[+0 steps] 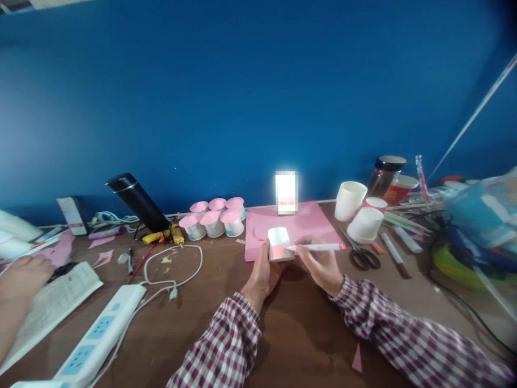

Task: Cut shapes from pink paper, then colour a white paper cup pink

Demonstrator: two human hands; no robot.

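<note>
Head view shows your left hand wrapped around a small white paper cup, holding it tipped on its side at the near edge of the pink paper sheet. Your right hand is closed on a pink-capped white marker, its tip touching the cup's pinkish side. Left of the sheet stands a cluster of pink-topped cups; right of it lie scissors and two upturned white cups.

Watch your grip: the thin cup wall will likely dent if your left fingers squeeeze harder, and the marker line could skid on the curved surface. Fresh ink may smear under your thumb. Another person's hand rests far left of the sheet, by a power strip, well apart from yours.
</note>
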